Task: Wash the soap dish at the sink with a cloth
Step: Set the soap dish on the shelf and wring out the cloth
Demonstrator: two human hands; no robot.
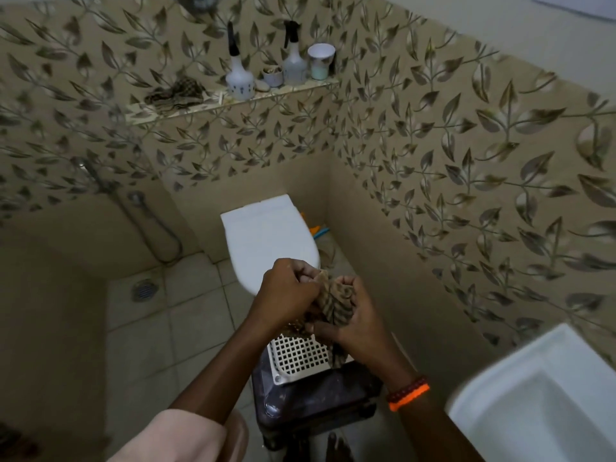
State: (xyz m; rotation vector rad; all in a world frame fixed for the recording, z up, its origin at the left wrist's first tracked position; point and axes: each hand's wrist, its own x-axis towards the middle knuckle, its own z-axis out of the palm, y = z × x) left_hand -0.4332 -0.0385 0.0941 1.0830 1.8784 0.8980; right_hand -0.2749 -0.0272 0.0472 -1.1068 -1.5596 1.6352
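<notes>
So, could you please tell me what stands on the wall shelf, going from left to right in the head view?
Crumpled checked cloth → white bottle with black nozzle → small white cup → clear spray bottle → white tumbler.

Single head-mounted wide-angle view, looking forward and steeply down from the person's standing height. Both forearms enter from the bottom edge, and the hands sit close to the lens near frame centre. The sink cuts the lower right corner; the closed toilet lies farther off at centre; the wall shelf is farthest, near the top. Straight wall lines bow toward the edges.
</notes>
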